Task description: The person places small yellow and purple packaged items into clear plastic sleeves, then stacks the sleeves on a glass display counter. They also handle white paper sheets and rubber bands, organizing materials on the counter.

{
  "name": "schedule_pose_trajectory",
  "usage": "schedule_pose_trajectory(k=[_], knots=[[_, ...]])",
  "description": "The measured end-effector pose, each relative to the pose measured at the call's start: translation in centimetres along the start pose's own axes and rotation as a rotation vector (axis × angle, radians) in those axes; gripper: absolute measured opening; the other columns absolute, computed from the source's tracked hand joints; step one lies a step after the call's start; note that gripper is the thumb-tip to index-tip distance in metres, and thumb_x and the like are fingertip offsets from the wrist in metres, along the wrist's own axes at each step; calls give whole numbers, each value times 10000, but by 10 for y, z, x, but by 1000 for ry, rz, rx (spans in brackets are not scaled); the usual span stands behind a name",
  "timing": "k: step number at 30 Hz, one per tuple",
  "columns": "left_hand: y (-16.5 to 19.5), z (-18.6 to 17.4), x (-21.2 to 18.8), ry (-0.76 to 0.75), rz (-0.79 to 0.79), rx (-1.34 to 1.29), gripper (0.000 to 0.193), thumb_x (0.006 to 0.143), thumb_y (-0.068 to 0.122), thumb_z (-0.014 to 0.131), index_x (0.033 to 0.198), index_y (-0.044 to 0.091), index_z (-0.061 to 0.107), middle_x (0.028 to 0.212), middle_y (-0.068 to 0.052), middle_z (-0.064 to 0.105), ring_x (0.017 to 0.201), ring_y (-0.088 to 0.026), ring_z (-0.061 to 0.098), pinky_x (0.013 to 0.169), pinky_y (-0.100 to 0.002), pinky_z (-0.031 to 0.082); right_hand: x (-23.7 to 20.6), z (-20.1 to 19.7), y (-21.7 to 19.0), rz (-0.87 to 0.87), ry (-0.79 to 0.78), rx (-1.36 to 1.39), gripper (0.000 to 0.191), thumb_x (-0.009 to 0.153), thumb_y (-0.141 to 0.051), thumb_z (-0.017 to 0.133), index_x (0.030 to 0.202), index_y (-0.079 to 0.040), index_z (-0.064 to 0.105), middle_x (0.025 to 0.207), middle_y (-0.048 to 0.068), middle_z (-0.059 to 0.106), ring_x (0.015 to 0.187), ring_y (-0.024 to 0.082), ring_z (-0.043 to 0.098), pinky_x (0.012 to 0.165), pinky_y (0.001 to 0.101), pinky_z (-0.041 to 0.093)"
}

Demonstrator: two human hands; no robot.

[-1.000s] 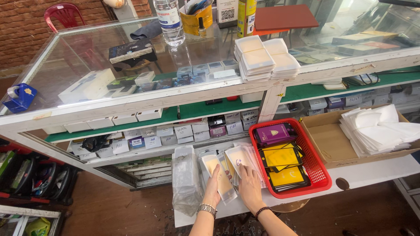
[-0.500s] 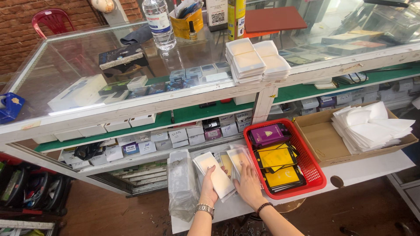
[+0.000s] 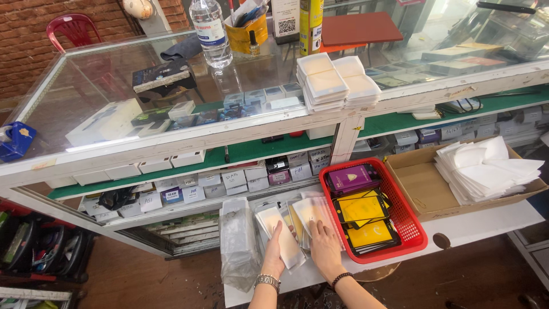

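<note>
My left hand (image 3: 274, 254), with a metal watch on its wrist, grips a pale flat packet (image 3: 277, 232) in clear plastic and lifts its near end off the low white bench. My right hand (image 3: 326, 247) lies flat, fingers spread, on a fanned row of similar clear-wrapped packets (image 3: 311, 212) beside it. Just right of that hand sits a red plastic basket (image 3: 413, 233) holding yellow-and-black and purple flat boxes. A bundle of clear plastic sleeves (image 3: 239, 246) lies left of my left hand.
An open cardboard box (image 3: 420, 186) with a stack of white paper sleeves stands right of the basket. Behind rises a glass display counter (image 3: 114, 86) with a water bottle, a yellow cup, two stacks of white packets and shelves of small boxes. A red chair stands far left.
My left hand has raised one packet off the row and tilted it toward me. My right hand has slid slightly left along the fanned packets. The view has shifted a little.
</note>
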State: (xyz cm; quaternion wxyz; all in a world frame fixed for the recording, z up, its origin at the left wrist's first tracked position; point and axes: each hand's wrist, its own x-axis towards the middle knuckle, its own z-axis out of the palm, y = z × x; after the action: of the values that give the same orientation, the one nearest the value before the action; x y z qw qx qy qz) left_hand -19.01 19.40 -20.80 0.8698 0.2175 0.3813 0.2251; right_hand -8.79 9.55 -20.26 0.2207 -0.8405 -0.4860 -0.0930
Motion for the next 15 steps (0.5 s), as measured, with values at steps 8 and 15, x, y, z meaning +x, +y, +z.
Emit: schedule_pose_trajectory(k=[8,15], knots=[[4,7,-6,27,-15,-54,517,939,326,584,1330,-14,584,1151,-145,729,1030,-272,708,905,-427,581,1,-26,-14,220,-591,746,452,936,-252,653,1358,-89,649,1180,232,707,1146,317,677,999,382,536],[8,-13,-9,-41,26,-122,480,932,124,485,1345,-113,546,1210,-211,727,1075,-347,717,945,-475,570,-8,0,14,104,-113,-27,566,830,-136,645,1338,44,471,1329,275,567,1198,407,576,945,446,505]])
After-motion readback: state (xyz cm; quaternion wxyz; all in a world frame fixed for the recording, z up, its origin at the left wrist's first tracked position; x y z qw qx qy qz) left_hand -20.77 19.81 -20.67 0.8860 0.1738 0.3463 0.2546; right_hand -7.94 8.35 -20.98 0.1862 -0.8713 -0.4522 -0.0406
